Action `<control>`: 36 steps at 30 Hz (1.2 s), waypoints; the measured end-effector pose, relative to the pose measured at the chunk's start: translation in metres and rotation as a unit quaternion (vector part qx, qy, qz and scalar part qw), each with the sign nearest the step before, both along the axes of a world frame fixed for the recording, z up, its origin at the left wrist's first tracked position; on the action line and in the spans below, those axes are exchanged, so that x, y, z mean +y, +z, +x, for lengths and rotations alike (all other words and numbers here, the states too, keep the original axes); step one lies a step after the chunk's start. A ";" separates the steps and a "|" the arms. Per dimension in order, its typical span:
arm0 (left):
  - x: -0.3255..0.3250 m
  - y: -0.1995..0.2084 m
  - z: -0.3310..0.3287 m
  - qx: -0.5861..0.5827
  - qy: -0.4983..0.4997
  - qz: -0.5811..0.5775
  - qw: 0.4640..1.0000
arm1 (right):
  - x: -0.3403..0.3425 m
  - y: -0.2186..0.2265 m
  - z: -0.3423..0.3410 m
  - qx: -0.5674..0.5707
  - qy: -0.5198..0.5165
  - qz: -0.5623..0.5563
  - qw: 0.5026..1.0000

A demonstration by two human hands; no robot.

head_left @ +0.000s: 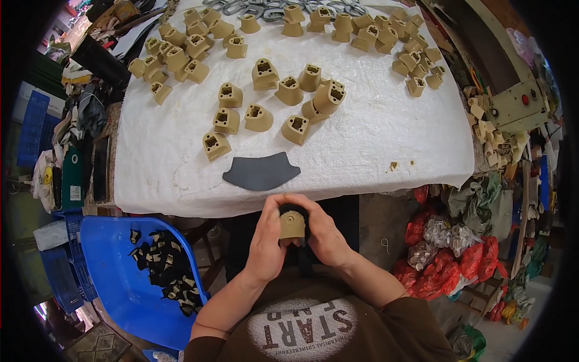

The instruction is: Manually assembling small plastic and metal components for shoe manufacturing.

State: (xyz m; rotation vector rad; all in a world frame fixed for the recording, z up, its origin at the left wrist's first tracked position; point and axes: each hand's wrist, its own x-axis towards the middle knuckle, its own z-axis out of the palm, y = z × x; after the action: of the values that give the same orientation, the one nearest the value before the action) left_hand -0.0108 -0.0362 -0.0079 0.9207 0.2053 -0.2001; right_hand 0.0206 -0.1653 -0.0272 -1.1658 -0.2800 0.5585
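Close to my body, just off the near edge of the table, both hands hold a tan moulded block. A dark strip is wrapped around its far side. My left hand is closed on the block's left, and my right hand is closed on its right, fingers meeting at the far side. The palms partly hide the block's sides. A flat, curved dark grey piece lies on the table beyond my hands. Past it, several hollow tan blocks stand or lean loosely grouped.
White woven sheeting covers the table. More tan blocks are clustered at its far left and right, with grey metal rings along the back. A blue tub of black-wrapped pieces is at left; red bags lie at right.
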 end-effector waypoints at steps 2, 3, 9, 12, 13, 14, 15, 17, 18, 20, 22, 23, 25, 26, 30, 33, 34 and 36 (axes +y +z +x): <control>-0.004 -0.006 -0.002 0.007 0.034 0.066 0.997 | 0.005 0.003 0.003 -0.039 -0.025 -0.015 0.999; -0.006 -0.011 -0.003 0.006 0.036 0.067 0.997 | 0.007 0.005 0.003 -0.040 -0.023 -0.014 0.999; -0.006 -0.018 -0.004 -0.065 0.032 0.176 0.982 | 0.003 0.010 0.005 -0.139 -0.007 -0.173 0.975; 0.006 -0.010 0.001 0.078 0.020 -0.160 0.984 | -0.007 0.014 0.020 -0.198 0.044 -0.128 0.971; 0.010 -0.009 0.002 0.077 0.024 -0.160 0.984 | -0.010 0.017 0.022 -0.205 0.022 -0.103 0.973; 0.013 -0.007 0.003 0.066 0.010 -0.199 0.978 | -0.015 0.022 0.029 -0.360 -0.001 -0.205 0.910; 0.015 -0.004 0.003 0.054 -0.004 -0.237 0.970 | -0.018 0.024 0.035 -0.501 -0.024 -0.298 0.812; 0.011 -0.001 0.000 0.095 0.014 -0.247 0.964 | -0.017 0.021 0.036 -0.514 -0.028 -0.271 0.813; 0.010 -0.002 -0.001 0.074 -0.037 -0.223 0.971 | -0.017 0.018 0.037 -0.524 -0.034 -0.245 0.815; 0.014 -0.013 -0.006 0.069 -0.133 -0.169 0.974 | -0.017 0.014 0.034 -0.441 -0.053 -0.227 0.867; 0.014 -0.015 -0.009 0.009 -0.062 0.014 0.998 | -0.015 0.014 0.032 -0.290 -0.087 -0.170 0.938; 0.014 -0.015 -0.010 -0.051 0.013 0.196 0.979 | -0.016 0.015 0.031 -0.289 -0.089 -0.172 0.938; 0.024 -0.009 -0.005 -0.087 0.039 0.186 0.978 | -0.018 0.017 0.030 -0.210 -0.035 -0.185 0.959; 0.027 -0.009 -0.003 -0.105 0.028 0.216 0.970 | -0.018 0.017 0.028 -0.209 -0.036 -0.187 0.959; 0.025 -0.007 -0.001 -0.108 0.041 0.240 0.964 | -0.011 0.014 0.024 -0.269 -0.021 -0.207 0.940; 0.024 -0.011 -0.004 -0.126 0.053 0.342 0.930 | -0.008 0.013 0.023 -0.332 -0.032 -0.227 0.915; 0.022 -0.014 -0.004 -0.125 0.053 0.343 0.929 | -0.006 0.014 0.022 -0.374 -0.040 -0.237 0.896; 0.012 -0.020 -0.004 -0.106 0.133 0.278 0.945 | -0.003 0.020 0.018 -0.391 -0.037 -0.236 0.889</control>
State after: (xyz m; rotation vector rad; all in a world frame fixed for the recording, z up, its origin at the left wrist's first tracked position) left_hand -0.0143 -0.0239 -0.0283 1.4525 0.1872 0.2228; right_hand 0.0386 -0.1686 -0.0075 -1.8441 -0.8166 0.0481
